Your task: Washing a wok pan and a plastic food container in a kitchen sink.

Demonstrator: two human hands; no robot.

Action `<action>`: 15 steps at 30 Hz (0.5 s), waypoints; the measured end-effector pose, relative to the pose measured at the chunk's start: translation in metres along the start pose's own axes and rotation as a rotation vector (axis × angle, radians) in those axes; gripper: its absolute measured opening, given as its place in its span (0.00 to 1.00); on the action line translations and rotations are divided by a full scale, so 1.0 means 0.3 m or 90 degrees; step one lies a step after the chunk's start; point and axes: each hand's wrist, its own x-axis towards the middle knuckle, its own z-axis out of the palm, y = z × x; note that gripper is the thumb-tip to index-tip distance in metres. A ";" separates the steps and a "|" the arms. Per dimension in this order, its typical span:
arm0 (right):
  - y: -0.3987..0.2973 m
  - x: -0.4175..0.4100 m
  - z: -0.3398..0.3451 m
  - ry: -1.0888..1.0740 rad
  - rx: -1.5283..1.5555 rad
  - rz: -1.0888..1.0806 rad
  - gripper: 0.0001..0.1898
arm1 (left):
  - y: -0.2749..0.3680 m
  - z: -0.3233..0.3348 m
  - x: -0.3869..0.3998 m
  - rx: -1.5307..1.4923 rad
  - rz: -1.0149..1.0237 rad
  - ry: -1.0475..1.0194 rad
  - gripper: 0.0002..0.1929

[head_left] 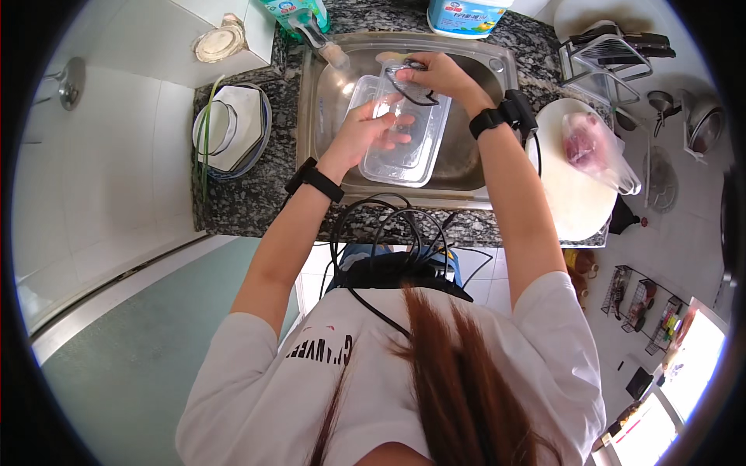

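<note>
Over the stainless steel sink, my left hand grips a clear plastic piece, perhaps a lid or small box. Its fingers show through the see-through plastic. My right hand pinches a grey mesh scrubbing cloth with a dark edge, against the upper part of that piece. Below both hands a clear rectangular plastic container lies in the sink. Where the held piece ends and the container begins is hard to tell. Something yellowish shows just beyond my right fingers.
The faucet reaches over the sink's far left corner. Stacked dishes with green scallions stand left. On the right, bagged meat rests on a round cutting board, before a knife rack. Black cables loop at the front edge.
</note>
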 end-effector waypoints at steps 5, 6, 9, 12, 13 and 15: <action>0.082 -0.124 -0.032 0.017 0.245 0.161 0.18 | 0.001 0.007 -0.023 -0.026 0.075 0.092 0.21; 0.051 -0.151 -0.014 0.067 0.341 0.188 0.18 | -0.009 0.016 -0.017 -0.003 0.080 0.094 0.19; 0.077 -0.158 0.018 0.137 0.358 0.137 0.17 | -0.017 -0.005 0.018 0.029 0.115 0.062 0.15; -0.009 -0.149 0.039 0.128 0.264 0.072 0.18 | 0.055 -0.042 0.052 0.100 0.034 0.014 0.14; -0.034 -0.142 0.054 0.144 0.188 0.011 0.18 | 0.060 -0.033 0.059 0.103 0.032 0.011 0.14; -0.050 -0.104 0.082 0.146 0.120 -0.024 0.18 | 0.059 -0.015 0.071 0.109 0.074 0.018 0.15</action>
